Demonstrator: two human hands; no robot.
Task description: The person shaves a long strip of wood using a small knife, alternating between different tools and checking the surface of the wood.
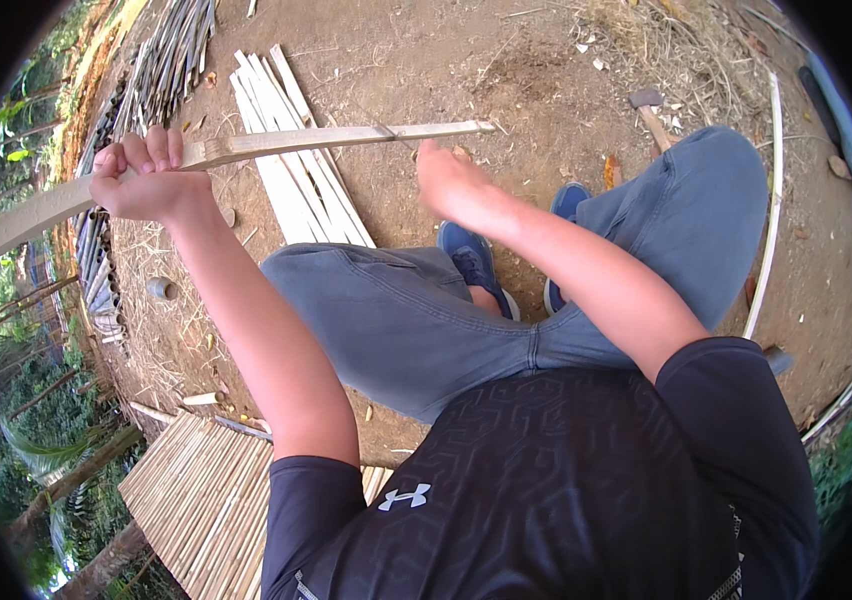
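My left hand (pixel 149 178) is closed around a long pale strip of split bamboo (pixel 291 142), gripping it near a node. The strip runs from the left rim across to the right, held above the ground. My right hand (pixel 451 182) is closed just below the strip's narrower end, its fingers mostly turned away. A thin dark edge (pixel 384 131) crosses the strip to the left of that hand. It may be a blade, but I cannot make it out clearly.
Pale split slats (pixel 296 180) lie on the dirt beyond my knees. A pile of thin poles (pixel 171 50) stretches along the far left. A wooden-handled tool with a dark head (pixel 646 98) lies near my right knee. A slatted bamboo platform (pixel 196 490) sits at lower left.
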